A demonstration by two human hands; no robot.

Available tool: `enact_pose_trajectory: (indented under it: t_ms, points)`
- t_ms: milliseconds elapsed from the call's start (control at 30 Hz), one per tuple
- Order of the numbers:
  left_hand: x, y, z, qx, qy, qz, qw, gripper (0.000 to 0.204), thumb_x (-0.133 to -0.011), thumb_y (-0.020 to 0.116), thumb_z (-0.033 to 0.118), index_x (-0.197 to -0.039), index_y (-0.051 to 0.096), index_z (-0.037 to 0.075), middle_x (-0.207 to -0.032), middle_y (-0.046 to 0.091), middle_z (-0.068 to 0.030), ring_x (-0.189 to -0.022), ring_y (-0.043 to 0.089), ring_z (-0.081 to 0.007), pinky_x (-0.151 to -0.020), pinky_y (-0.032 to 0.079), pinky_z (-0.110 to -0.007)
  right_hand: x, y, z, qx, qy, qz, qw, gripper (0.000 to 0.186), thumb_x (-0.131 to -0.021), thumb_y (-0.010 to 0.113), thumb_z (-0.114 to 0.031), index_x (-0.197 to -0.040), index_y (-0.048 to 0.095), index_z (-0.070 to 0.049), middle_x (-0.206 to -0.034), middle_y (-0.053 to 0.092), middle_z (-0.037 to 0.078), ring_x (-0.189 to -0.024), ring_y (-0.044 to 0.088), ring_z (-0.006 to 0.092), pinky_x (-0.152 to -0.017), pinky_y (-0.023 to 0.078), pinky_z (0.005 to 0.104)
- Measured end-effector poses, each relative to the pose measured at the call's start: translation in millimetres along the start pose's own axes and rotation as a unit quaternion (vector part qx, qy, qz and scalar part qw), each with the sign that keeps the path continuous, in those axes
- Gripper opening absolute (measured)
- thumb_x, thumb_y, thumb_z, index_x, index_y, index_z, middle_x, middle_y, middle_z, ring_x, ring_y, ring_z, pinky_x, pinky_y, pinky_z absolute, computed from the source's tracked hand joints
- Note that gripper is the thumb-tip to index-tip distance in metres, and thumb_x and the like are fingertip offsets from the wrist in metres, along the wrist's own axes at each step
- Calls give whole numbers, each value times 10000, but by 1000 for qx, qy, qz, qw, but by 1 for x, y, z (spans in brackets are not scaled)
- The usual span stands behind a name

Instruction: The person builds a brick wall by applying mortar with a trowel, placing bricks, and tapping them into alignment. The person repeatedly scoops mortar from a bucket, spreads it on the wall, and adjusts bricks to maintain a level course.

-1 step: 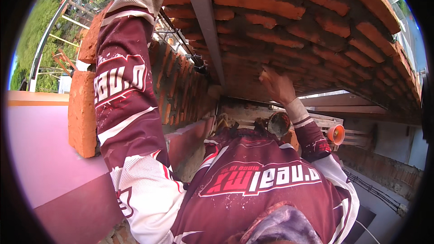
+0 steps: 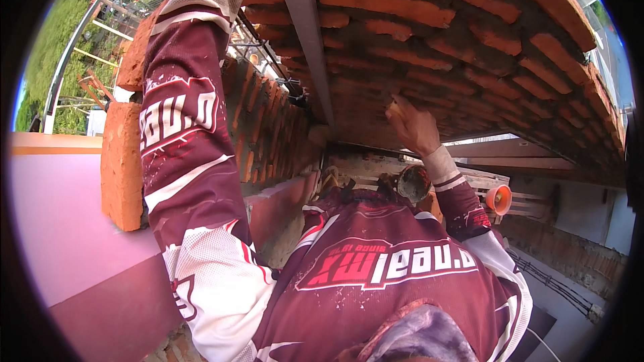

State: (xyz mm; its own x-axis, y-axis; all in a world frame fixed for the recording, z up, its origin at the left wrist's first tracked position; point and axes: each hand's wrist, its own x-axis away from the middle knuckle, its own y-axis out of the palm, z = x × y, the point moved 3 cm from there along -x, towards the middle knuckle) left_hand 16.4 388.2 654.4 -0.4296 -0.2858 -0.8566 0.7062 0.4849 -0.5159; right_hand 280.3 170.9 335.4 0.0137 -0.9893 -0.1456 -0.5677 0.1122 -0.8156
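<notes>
My right hand (image 2: 416,131) is raised against the underside of the brick wall (image 2: 422,7). Its fingers are curled round a small tan piece, perhaps a handle, whose kind I cannot make out. My left arm (image 2: 181,114), in a maroon and white sleeve, stretches up past the top edge, so that hand is out of sight. Beside that arm stands an upright orange brick (image 2: 122,164), with another brick (image 2: 137,53) above it.
A grey metal bar (image 2: 302,27) runs along the brickwork. Planks hold a dark round bucket (image 2: 414,183) and an orange cup-shaped container (image 2: 498,199). Thin rods (image 2: 268,60) cross by a lower brick wall (image 2: 258,127). Black cables (image 2: 553,281) hang at the lower right.
My right hand has turned slightly, and the tan piece between its fingers shows more plainly. The rest has hardly moved.
</notes>
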Motion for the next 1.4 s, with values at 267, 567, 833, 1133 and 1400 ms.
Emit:
enact_pose_trajectory:
  t_ms: [267, 567, 833, 1133, 1400]
  points:
    - [-4, 1, 2, -6, 68, 51, 996, 705, -744, 771, 677, -1002, 723, 23, -764, 672, -159, -732, 691, -361, -682, 541, -448, -10, 10, 2, -50, 17, -11, 999, 506, -985, 603, -424, -1391, 589, -124, -1010, 735, 234, -927, 698, 470, -803, 564, 542]
    - [-1, 1, 4, 25, 23, 32, 999, 689, -734, 791, 656, -1014, 717, 30, -747, 660, -138, -708, 677, -337, -672, 531, -443, -11, 39, 7, -67, -24, -34, 997, 504, -978, 596, -424, -1368, 596, -106, -1045, 722, 265, -983, 683, 483, -862, 539, 561]
    - [1, -2, -7, -83, 56, 18, 995, 660, -694, 839, 592, -1095, 731, 78, -841, 697, -140, -807, 679, -366, -773, 516, -477, 27, 35, -1, -92, 71, 22, 993, 493, -964, 628, -405, -1350, 593, -99, -1040, 720, 263, -977, 676, 496, -838, 544, 564]
    - [-1, 1, 2, -46, -31, -21, 998, 565, -658, 908, 427, -1059, 728, 71, -847, 703, -162, -827, 691, -382, -782, 538, -488, -3, 36, -65, -96, -7, -14, 995, 503, -957, 651, -397, -1340, 576, -80, -1146, 698, 249, -1014, 670, 475, -837, 543, 551]
    - [-12, 2, 13, -50, -19, -40, 998, 587, -686, 870, 467, -1092, 716, 71, -938, 716, -189, -940, 686, -408, -852, 534, -491, -52, 51, -125, -110, 0, -42, 993, 453, -998, 597, -357, -1352, 521, -85, -1116, 681, 266, -994, 655, 503, -834, 516, 596]
